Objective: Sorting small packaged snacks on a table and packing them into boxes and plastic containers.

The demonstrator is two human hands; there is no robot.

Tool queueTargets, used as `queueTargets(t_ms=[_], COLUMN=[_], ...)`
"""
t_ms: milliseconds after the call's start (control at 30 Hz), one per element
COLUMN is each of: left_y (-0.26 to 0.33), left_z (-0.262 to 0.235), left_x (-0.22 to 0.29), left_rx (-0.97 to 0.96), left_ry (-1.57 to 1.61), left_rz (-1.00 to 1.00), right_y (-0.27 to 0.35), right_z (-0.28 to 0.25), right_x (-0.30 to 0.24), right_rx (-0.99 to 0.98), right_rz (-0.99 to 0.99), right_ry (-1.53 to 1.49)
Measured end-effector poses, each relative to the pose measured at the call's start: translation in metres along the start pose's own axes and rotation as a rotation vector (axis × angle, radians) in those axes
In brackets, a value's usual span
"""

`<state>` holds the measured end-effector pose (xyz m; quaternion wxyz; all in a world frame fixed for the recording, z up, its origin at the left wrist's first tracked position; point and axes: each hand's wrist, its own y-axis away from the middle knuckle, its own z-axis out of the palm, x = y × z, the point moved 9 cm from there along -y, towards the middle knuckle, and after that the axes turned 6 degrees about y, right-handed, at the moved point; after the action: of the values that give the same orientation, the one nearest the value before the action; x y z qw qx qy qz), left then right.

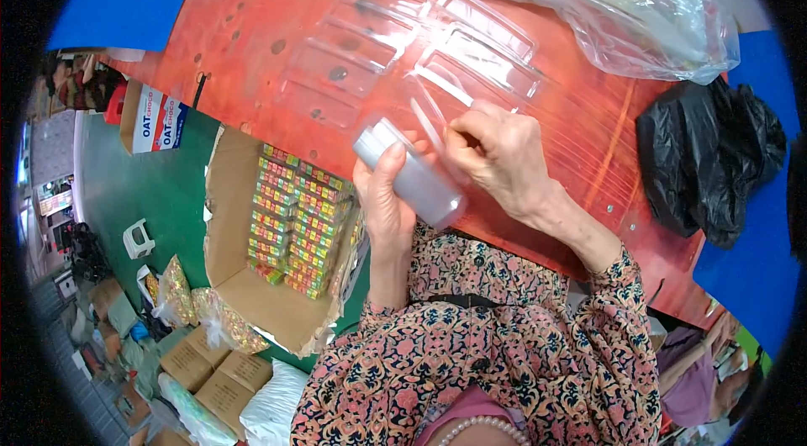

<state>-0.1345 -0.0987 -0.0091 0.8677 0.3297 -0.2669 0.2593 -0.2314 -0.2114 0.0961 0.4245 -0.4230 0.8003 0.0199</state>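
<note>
My left hand (387, 198) is wrapped round a nested stack of clear plastic trays (420, 181), with the thumb lying over the near side. Just right of it, my right hand (504, 152) has its fingers pinched on a single clear plastic tray (427, 116), which is blurred and stands tilted beside the stack. Beyond both hands, several shallow rectangular clear trays (483, 68) lie in two rows on the red tabletop (252, 68). They look empty, and glare hides part of their edges.
A large clear bag (580, 17) of small yellow and red wrapped pieces lies at the far right. A black plastic bag (706, 160) sits at the right edge. Left of the table, an open cardboard carton (231, 227) holds rows of colourful packs (298, 219). A white stool (139, 238) stands on the green floor.
</note>
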Motion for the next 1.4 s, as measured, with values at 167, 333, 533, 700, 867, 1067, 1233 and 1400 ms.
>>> queueTargets(t_ms=[167, 333, 533, 700, 867, 1067, 1233, 1400], left_y=[0.003, 0.007, 0.011, 0.01, 0.007, 0.008, 0.007, 0.008], left_z=[-0.004, -0.002, 0.014, 0.017, 0.024, 0.018, 0.016, -0.004], left_x=[0.003, 0.003, 0.005, -0.001, 0.001, 0.004, -0.001, -0.001], left_rx=[0.025, 0.04, 0.013, 0.021, 0.027, 0.018, -0.044, -0.027], left_ry=[0.001, -0.064, -0.157, -0.169, -0.205, -0.189, -0.073, -0.042], left_rz=[0.037, 0.076, 0.133, 0.112, 0.132, 0.131, 0.059, 0.028], right_y=[0.013, 0.01, 0.011, 0.008, -0.004, 0.011, 0.034, 0.037], right_z=[0.052, 0.022, -0.007, 0.003, 0.001, 0.011, 0.058, 0.063], right_x=[0.008, 0.024, 0.059, 0.065, 0.063, 0.017, 0.034, 0.032], right_rx=[-0.179, -0.035, 0.078, 0.099, 0.112, -0.21, -0.436, -0.459], right_rz=[-0.204, -0.065, -0.042, -0.081, -0.097, -0.013, 0.362, 0.44], right_ry=[0.538, 0.577, 0.55, 0.465, 0.502, -0.072, -0.764, -0.698])
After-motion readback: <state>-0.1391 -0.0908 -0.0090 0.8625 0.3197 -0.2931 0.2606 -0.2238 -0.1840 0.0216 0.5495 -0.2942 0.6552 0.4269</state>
